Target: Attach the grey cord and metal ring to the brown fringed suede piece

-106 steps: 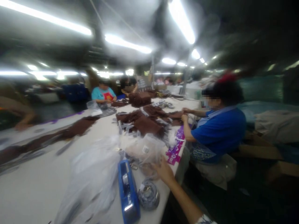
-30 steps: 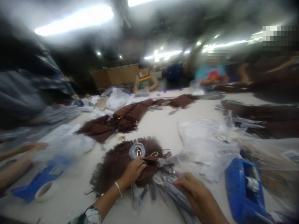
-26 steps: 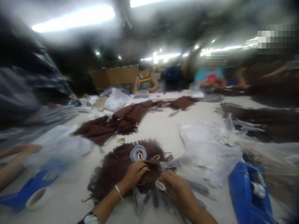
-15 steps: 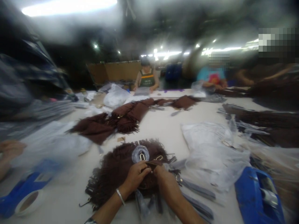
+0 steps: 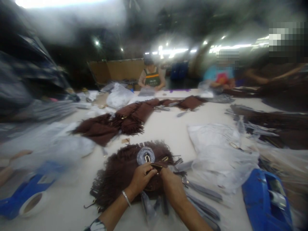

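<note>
A brown fringed bag (image 5: 120,170) lies on the white table (image 5: 163,131) right in front of me. My left hand (image 5: 141,178), with a thin bracelet at the wrist, pinches the bag's top edge. My right hand (image 5: 172,186) grips the same edge from the right, fingers curled, touching the left. A coiled strap wrapped in clear plastic (image 5: 145,156) with a gold clasp sits on the bag just beyond my fingers. Grey plastic-wrapped straps (image 5: 202,192) lie under and beside my right forearm.
A blue tape dispenser (image 5: 267,199) stands at my right, another (image 5: 26,195) at my left. Clear plastic bags (image 5: 216,147) pile up to the right. More brown fringed bags (image 5: 115,123) lie across the table. Other people (image 5: 152,77) work on the far side, and a person's hand (image 5: 7,166) shows at the left edge.
My right hand left the plastic-wrapped straps and came up to the bag's top edge beside my left hand. The view swung from the right end of the table to the bag.
</note>
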Demonstrator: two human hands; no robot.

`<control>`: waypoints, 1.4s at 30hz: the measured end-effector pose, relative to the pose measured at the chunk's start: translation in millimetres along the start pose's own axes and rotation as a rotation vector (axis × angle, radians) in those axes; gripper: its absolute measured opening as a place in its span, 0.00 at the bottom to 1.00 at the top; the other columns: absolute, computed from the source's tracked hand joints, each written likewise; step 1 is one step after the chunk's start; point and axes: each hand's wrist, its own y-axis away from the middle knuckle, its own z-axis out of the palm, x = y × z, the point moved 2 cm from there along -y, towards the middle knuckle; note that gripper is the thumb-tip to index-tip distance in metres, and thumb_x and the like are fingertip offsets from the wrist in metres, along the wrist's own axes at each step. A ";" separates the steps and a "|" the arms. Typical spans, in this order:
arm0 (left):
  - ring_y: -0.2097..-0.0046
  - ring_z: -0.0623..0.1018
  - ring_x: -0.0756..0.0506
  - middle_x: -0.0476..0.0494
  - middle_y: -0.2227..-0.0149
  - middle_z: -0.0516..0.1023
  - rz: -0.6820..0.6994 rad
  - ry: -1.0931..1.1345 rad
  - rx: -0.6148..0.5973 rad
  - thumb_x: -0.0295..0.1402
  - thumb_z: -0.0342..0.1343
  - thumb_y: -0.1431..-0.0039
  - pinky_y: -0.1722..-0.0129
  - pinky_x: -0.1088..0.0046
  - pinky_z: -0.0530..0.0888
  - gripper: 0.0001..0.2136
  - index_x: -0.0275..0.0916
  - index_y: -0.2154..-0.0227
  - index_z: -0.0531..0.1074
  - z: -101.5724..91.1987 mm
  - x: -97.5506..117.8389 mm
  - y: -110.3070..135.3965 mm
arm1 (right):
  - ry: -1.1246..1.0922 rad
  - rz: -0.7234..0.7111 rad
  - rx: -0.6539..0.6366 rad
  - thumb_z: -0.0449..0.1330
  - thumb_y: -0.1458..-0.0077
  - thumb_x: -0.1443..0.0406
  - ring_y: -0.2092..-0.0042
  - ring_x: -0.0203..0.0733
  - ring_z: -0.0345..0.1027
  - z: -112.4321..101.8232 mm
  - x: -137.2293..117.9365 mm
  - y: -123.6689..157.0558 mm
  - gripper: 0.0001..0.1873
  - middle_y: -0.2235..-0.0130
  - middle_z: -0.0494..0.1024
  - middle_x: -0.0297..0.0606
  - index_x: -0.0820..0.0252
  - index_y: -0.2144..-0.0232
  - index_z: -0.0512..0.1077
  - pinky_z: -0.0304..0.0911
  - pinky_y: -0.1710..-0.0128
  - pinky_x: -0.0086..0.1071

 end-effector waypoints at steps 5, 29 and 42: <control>0.61 0.75 0.46 0.46 0.65 0.77 0.004 0.014 -0.008 0.39 0.51 0.37 0.58 0.71 0.68 0.13 0.41 0.72 0.75 -0.2 -1.5 0.6 | 0.116 0.054 -0.012 0.48 0.40 0.74 0.64 0.41 0.75 -1.2 -3.5 -4.0 0.13 0.60 0.78 0.42 0.59 0.59 0.69 0.61 0.69 0.27; 0.45 0.70 0.42 0.41 0.46 0.69 0.108 -0.106 -0.092 0.21 0.50 0.44 0.44 0.64 0.67 0.07 0.40 0.68 0.68 7.9 -4.7 14.1 | 0.073 0.001 -0.025 0.51 0.38 0.69 0.63 0.42 0.74 15.8 -1.7 -14.7 0.06 0.62 0.79 0.39 0.59 0.59 0.66 0.56 0.70 0.29; 0.45 0.68 0.44 0.43 0.44 0.63 0.059 0.114 -0.140 0.21 0.52 0.49 0.46 0.69 0.65 0.07 0.40 0.70 0.70 -11.6 13.9 26.6 | 0.220 -0.104 0.260 0.58 0.43 0.68 0.66 0.48 0.68 -39.3 34.8 49.1 0.06 0.70 0.76 0.39 0.57 0.72 0.71 0.55 0.66 0.37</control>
